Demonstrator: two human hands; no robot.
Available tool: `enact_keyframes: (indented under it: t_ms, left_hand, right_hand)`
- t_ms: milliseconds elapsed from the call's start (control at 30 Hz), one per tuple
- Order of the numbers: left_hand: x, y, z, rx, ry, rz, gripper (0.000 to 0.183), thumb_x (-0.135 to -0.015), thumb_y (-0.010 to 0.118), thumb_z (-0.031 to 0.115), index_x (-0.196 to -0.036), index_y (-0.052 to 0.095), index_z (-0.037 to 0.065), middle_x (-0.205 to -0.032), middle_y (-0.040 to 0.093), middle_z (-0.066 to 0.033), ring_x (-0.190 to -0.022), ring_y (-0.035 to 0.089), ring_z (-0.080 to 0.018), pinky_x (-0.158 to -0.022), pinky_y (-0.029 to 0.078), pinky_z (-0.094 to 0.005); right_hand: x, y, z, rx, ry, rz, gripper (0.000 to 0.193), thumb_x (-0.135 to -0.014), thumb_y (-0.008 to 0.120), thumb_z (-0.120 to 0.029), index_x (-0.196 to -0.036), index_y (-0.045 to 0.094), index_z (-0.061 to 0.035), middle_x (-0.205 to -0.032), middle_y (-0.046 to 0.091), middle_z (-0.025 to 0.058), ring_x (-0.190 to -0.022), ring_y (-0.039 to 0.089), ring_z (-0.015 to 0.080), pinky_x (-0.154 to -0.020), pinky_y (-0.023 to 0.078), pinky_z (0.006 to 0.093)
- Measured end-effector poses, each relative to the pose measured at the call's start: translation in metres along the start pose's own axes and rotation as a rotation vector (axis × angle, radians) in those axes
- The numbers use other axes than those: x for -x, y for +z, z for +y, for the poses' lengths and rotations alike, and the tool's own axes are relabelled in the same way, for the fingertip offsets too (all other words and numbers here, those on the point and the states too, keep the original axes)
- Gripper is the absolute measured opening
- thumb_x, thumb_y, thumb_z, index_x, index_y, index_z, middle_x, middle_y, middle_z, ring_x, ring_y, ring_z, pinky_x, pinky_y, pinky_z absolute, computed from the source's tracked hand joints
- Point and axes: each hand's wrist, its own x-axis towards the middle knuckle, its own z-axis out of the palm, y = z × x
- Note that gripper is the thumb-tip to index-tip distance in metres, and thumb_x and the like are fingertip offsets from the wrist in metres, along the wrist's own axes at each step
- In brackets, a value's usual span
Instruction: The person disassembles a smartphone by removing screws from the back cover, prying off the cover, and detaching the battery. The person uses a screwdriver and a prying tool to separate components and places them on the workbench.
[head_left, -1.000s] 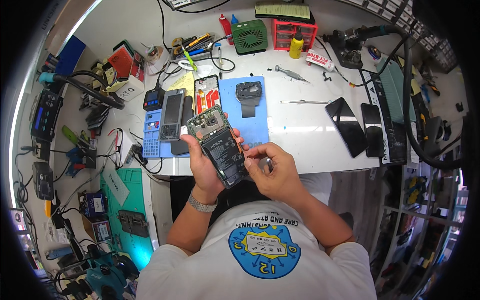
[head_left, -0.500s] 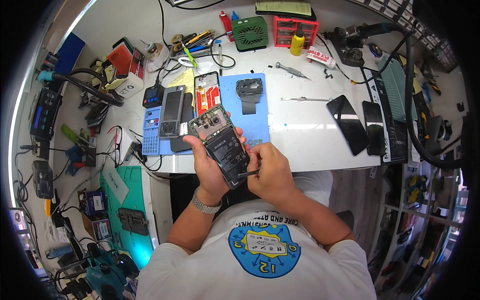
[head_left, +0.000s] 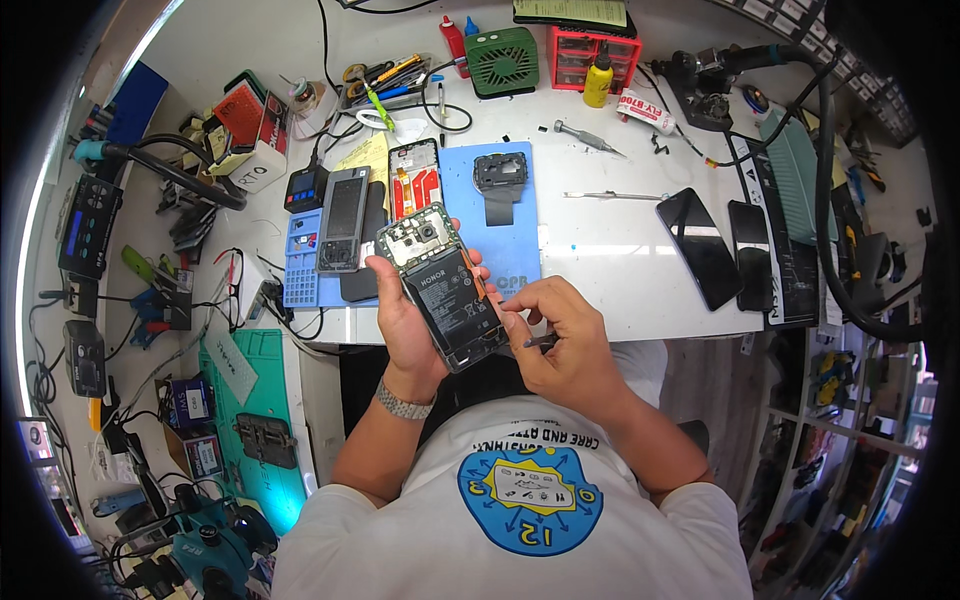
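My left hand (head_left: 403, 325) is closed around an opened smartphone (head_left: 450, 308), tilted, with its black battery and the circuit board at its top end bare. An orange strip (head_left: 479, 284) shows along the phone's right side. At the lower right edge of the phone, the thumb and forefinger of my right hand (head_left: 568, 345) come together, close to the frame. A thin dark tool (head_left: 541, 342) is tucked in that same hand; most of it is hidden by the fingers, so its kind is unclear.
Beyond the phone, a blue mat (head_left: 512, 255) bears a black phone part (head_left: 500, 175) and a red-and-black phone frame (head_left: 414, 180). A grey phone (head_left: 345, 220) lies left. Two dark phones (head_left: 697, 250), a screwdriver (head_left: 590, 138) and a green fan (head_left: 502, 62) stand or lie around.
My right hand has drawn the dark tool away from the phone's lower end and tucked it back. Its thumb and forefinger have shifted to the phone's right edge, where the orange strip now shows more.
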Motion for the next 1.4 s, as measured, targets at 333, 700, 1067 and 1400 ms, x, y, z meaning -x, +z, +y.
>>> enact_keyframes:
  t_ms: [333, 700, 1067, 1400]
  left_hand:
    - [0.000, 0.010, -0.011, -0.083, 0.066, 0.004, 0.095, -0.106, 0.022, 0.083, -0.156, 0.048, 0.005, -0.116, 0.070, -0.0156, -0.100, 0.072, -0.0254, -0.087, 0.064, -0.0426]
    - [0.000, 0.021, -0.011, -0.062, 0.131, -0.037, 0.096, -0.105, 0.025, 0.085, -0.155, 0.047, 0.006, -0.117, 0.070, -0.0163, -0.098, 0.072, -0.0263, -0.086, 0.064, -0.0432]
    - [0.003, 0.012, -0.004, 0.011, 0.122, 0.068, 0.098, -0.104, 0.021, 0.086, -0.152, 0.052, 0.006, -0.121, 0.070, -0.0168, -0.100, 0.072, -0.0303, -0.088, 0.063, -0.0474]
    - [-0.002, 0.016, -0.007, 0.072, 0.160, 0.050, 0.095, -0.107, 0.019, 0.082, -0.149, 0.055, 0.005, -0.121, 0.071, -0.0179, -0.102, 0.072, -0.0306, -0.089, 0.063, -0.0488]
  right_hand:
    - [0.006, 0.020, 0.004, 0.195, -0.112, -0.075, 0.024, -0.081, 0.075, 0.011, -0.100, 0.070, -0.0033, -0.102, 0.062, 0.0131, -0.100, 0.061, 0.0334, -0.083, 0.053, 0.0429]
    - [0.008, 0.020, 0.006, 0.088, -0.168, -0.010, 0.027, -0.079, 0.073, 0.015, -0.101, 0.069, -0.0008, -0.105, 0.060, 0.0140, -0.103, 0.057, 0.0355, -0.089, 0.053, 0.0423]
    - [0.013, -0.015, -0.001, -0.448, 0.018, 0.205, 0.042, -0.118, 0.050, -0.038, -0.120, 0.067, 0.0005, -0.109, 0.056, 0.0049, -0.088, 0.053, 0.0093, -0.080, 0.045, 0.0238]
    - [0.021, -0.004, 0.000, -0.710, 0.338, 0.139, 0.022, -0.109, 0.069, -0.009, -0.123, 0.062, 0.0055, -0.098, 0.072, 0.0113, -0.086, 0.075, 0.0157, -0.079, 0.063, 0.0293]
